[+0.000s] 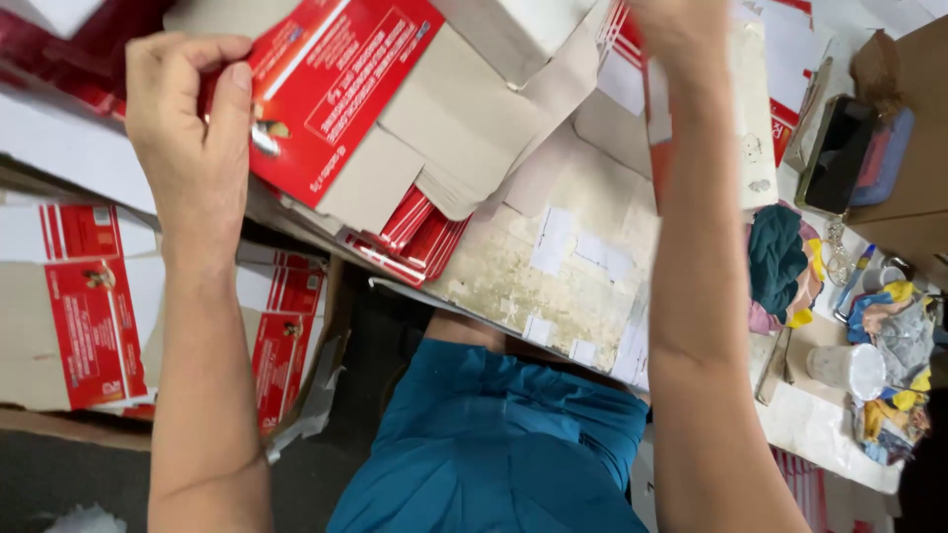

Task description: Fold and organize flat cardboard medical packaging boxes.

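At ten o'clock my left hand (193, 118) pinches the flat red-and-grey cardboard carton (365, 94) by its edge. At one o'clock my right hand (681, 35) is cut off; I cannot tell its grip.

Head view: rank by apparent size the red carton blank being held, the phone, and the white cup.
1. Red carton blank, held in the left hand.
2. Phone.
3. White cup, close to the phone; unsure.

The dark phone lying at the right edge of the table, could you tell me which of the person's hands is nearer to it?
Right. The right hand is raised at the top, left of the phone; the left hand pinches the red carton flat far across.
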